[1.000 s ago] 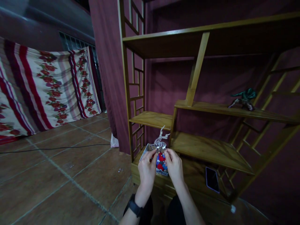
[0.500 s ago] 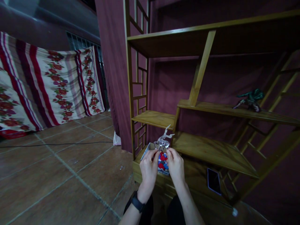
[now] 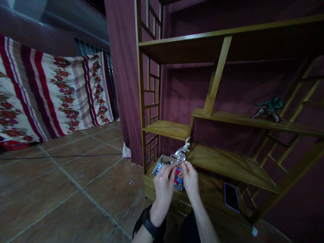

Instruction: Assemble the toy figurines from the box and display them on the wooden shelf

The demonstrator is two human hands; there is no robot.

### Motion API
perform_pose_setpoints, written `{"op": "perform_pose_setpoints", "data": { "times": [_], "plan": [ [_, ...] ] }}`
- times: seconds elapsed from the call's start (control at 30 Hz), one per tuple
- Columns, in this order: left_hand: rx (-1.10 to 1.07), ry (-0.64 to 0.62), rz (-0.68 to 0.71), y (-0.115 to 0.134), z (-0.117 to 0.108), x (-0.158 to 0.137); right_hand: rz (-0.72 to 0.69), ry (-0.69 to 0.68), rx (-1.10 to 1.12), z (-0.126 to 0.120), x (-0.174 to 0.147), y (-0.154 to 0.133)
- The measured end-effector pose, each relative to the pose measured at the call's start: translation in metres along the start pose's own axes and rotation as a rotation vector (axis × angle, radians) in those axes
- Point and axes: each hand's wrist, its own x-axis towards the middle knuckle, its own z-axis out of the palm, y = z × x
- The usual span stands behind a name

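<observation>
In the head view, the left hand (image 3: 164,180) and right hand (image 3: 191,179) are nearly closed, fingertips pinching the near, lower part of a clear antlered figurine (image 3: 180,156) — probably to spare its thin antlers. It sits above an open box (image 3: 165,158) of colourful pieces (image 3: 179,181), perhaps set close for easy reach, on the low left shelf (image 3: 149,184).
</observation>
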Motion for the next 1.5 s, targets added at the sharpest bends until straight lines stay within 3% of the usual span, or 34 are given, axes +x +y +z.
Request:
{"op": "perform_pose_setpoints", "data": {
  "times": [0.17,0.37,0.7,0.97,1.23,1.5],
  "plan": [
    [0.101,0.005,0.059,-0.003,-0.001,-0.001,0.034,-0.002,0.120,0.001,-0.003,0.003],
    [0.125,0.039,-0.002,-0.011,-0.004,0.002,0.049,-0.019,0.089,-0.002,-0.012,-0.004],
    [0.048,0.018,-0.188,-0.020,-0.001,0.001,0.014,-0.077,0.037,-0.008,-0.028,-0.024],
    [-0.114,0.042,-0.277,-0.019,0.001,0.002,-0.117,-0.089,-0.041,-0.012,-0.031,-0.032],
    [-0.226,0.051,-0.300,-0.014,-0.001,0.009,-0.109,-0.202,0.032,-0.011,-0.031,-0.040],
    [-0.226,0.027,-0.294,-0.016,0.000,0.010,-0.108,-0.201,0.013,-0.013,-0.030,-0.044]
  ]
}}
